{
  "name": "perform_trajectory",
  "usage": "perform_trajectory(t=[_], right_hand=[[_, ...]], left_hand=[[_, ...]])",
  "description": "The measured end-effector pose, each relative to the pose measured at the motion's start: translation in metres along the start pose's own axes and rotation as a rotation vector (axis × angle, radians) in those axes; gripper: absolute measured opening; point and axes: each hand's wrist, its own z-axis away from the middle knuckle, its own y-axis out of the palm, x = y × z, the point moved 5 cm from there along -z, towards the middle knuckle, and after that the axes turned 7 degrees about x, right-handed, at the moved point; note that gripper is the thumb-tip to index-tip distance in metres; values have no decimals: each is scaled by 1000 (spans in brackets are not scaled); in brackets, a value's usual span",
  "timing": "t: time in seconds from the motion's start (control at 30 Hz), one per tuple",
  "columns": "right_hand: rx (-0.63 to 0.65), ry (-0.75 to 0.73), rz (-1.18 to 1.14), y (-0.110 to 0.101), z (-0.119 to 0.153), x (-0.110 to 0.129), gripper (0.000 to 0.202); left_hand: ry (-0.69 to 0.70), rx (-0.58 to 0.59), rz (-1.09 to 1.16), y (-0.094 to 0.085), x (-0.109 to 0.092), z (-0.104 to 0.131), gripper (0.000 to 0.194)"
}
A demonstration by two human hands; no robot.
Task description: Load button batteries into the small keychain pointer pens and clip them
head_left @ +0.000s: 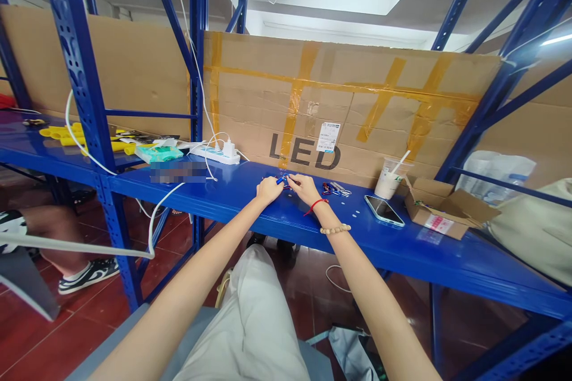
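Observation:
Above the front part of the blue shelf, my left hand (269, 191) and my right hand (305, 189) meet with fingertips nearly touching. Both are closed in a pinch around a small blue object with a shiny metal part (281, 180). Fingers cover much of it, and its kind is too small to make out. Just right of my right hand lies a little cluster of red, blue and silver metal pieces (336, 189). A few small pale spots or bits dot the shelf surface beside them.
A phone (384, 211), a cup with a straw (390, 178) and an opened cardboard box (447, 205) stand to the right. On the left are a power strip (217, 155), white cables and a green packet (161, 153). Taped cardboard (250, 101) backs the shelf. Another person's leg (58, 238) shows at far left.

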Motion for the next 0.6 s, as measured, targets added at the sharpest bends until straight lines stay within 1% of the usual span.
perform_trajectory(t=[0.2, 0.27, 0.3, 0.37, 0.43, 0.6], right_hand=[[85, 26, -125, 0, 0, 2, 30], [78, 77, -191, 0, 1, 1, 31], [71, 116, -231, 0, 1, 1, 35], [61, 189, -316, 0, 3, 2, 48], [79, 228, -383, 2, 5, 4, 53], [240, 200, -414, 11, 7, 9, 41]], left_hand=[[-19, -54, -17, -5, 1, 1, 33], [-5, -66, -31, -6, 0, 2, 32], [10, -66, -43, -6, -1, 3, 32], [66, -47, -85, -4, -5, 3, 33], [130, -10, -128, 0, -8, 4, 31], [216, 74, -150, 7, -12, 4, 25]])
